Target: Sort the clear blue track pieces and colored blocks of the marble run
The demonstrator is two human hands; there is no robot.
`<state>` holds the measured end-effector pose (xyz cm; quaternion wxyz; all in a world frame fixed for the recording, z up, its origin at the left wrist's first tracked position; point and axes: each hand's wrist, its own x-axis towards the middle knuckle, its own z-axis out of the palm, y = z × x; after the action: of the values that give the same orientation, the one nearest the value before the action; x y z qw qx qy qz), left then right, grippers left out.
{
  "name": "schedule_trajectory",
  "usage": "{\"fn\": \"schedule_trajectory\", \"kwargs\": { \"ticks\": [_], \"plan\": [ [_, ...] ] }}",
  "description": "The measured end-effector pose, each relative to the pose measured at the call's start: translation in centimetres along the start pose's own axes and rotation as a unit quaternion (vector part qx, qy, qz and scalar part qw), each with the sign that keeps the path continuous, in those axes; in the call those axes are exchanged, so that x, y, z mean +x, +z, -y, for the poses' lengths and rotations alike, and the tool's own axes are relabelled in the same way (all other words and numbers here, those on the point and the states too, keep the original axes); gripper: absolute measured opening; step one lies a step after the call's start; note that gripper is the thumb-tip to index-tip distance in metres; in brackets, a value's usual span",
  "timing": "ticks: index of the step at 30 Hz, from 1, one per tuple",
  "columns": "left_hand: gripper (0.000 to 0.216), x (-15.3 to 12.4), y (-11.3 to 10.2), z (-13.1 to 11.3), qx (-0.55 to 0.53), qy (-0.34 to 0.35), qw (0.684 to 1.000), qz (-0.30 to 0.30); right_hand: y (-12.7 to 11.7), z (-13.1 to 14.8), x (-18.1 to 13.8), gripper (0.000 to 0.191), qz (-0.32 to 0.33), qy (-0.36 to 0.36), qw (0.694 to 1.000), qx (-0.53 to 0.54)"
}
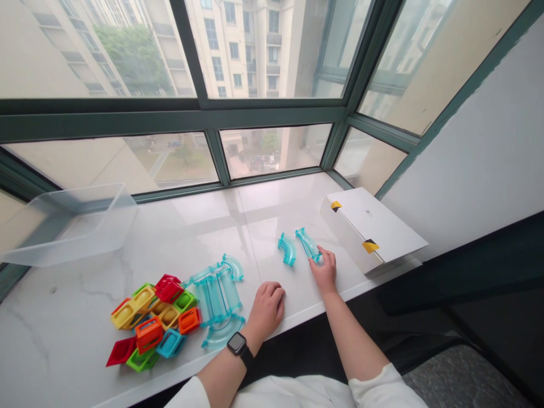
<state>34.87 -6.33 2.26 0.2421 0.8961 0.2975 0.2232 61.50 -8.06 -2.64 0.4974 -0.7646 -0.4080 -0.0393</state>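
A white stone bench (191, 226) runs along a big window (272, 107), and the bench has soft gray lines on it. Far off on the left sits a clear plastic tub (70, 226), and it looks empty. Near the left end of the bench is a pile of bright plastic frames (151, 326). They are red, yellow, green, orange and blue, and they lie all on top of each other.

Just to the right of that pile, and touching it, is a heap of clear blue track pieces (219, 300). Some are straight and some are curved.

Next comes the left hand (267, 310), with a black watch (237, 343) on its wrist. It rests on the bench near the edge, just beside the heap. Its grip is empty, and the fingers curl softly down.

Farther away, a curved blue track piece (287, 249) lies alone. Just to the right of it is a bent blue track piece (308, 245), and the right hand (323, 271) has its fingers on the near end of it. I cannot tell if that grip is closed tight.

On the far right lies a white cardboard box (369, 229) with yellow and black tape on it, near the right hand.
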Motion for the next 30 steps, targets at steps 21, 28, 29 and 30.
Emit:
{"fn": "schedule_trajectory", "kwargs": {
  "ticks": [21,28,29,30],
  "plan": [
    [0.023,0.02,-0.13,-0.11,-0.005,0.0,1.0,0.003,0.37,-0.05,0.01,0.05,0.026,-0.018,0.999,-0.034],
    [0.024,0.01,-0.15,-0.13,-0.006,0.003,1.0,-0.002,0.38,-0.07,-0.04,0.047,0.024,-0.01,0.999,-0.035],
    [0.024,0.02,-0.15,-0.14,-0.006,0.005,1.0,-0.002,0.38,-0.11,-0.05,0.047,0.022,-0.011,0.999,-0.035],
    [0.024,0.02,-0.13,-0.15,-0.007,0.006,1.0,-0.002,0.39,-0.14,-0.05,0.047,0.02,-0.012,0.999,-0.035]
  ]
}}
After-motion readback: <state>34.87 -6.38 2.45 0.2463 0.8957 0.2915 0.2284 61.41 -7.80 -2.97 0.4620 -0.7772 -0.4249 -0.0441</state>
